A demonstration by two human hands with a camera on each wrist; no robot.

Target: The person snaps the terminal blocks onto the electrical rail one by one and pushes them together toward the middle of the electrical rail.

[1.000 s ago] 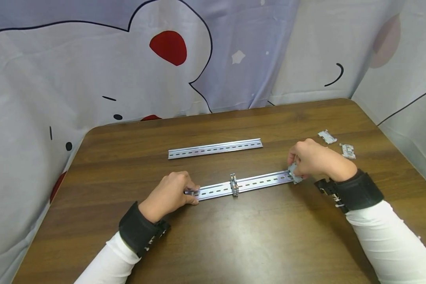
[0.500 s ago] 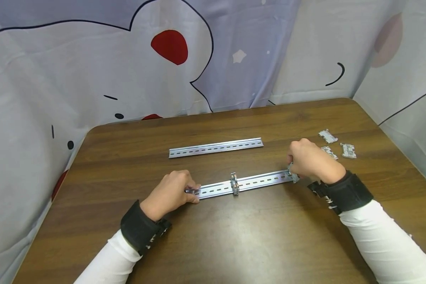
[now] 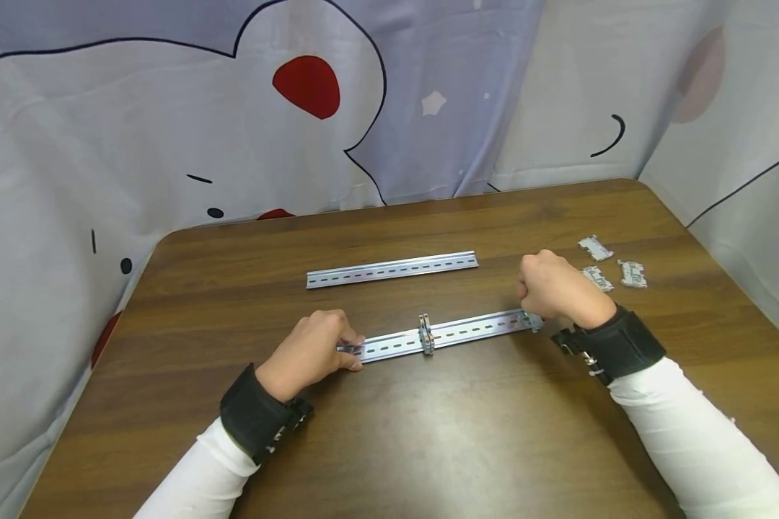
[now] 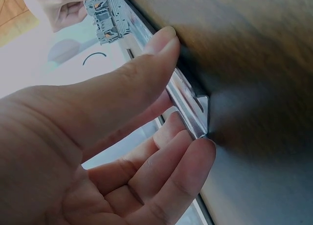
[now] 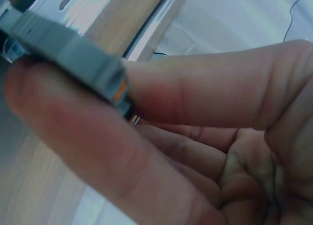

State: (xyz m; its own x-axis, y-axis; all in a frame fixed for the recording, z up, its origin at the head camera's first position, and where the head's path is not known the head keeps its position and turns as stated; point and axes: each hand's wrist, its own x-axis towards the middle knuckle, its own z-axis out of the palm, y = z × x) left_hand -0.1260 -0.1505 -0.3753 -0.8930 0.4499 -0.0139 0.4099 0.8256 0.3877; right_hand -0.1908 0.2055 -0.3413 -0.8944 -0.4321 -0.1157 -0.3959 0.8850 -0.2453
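Both ends of the near rail (image 3: 470, 330) are busy: left hand (image 3: 309, 353) pinches one, right hand (image 3: 558, 290) pinches a block (image 5: 68, 50) at the other, best held square.

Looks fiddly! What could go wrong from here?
The left hand holds the metal rail near one end, so a push at the other end might shift it. There, the right hand pinches a grey block, which could slip or sit crooked. The loose pale pieces lie close to that hand and might get knocked.
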